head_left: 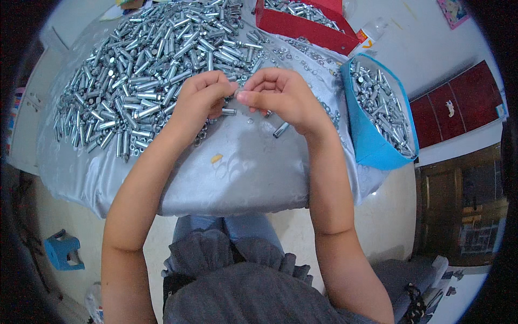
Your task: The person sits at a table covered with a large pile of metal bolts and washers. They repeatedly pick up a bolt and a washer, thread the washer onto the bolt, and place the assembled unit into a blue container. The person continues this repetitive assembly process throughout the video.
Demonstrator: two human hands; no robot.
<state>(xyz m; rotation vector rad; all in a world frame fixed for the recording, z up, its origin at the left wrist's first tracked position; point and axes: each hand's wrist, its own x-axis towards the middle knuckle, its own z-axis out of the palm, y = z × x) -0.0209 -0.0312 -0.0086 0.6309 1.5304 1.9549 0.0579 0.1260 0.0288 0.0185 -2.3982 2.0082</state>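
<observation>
orange bottle label [364, 38], no readable text

pinched piece [237, 93]: too small to tell | red box [302, 31]: cut by top edge

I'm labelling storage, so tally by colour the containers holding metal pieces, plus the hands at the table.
Red box: 1
Blue bin: 1
Left hand and right hand: 2
Total: 4
Cylindrical metal pieces: too many to count, left out.

Dark grey top [237, 294], ruffled hem [197, 254], light blue trousers [251, 232]; left hand [202, 94], right hand [286, 97], forearms [154, 178] bare.
</observation>
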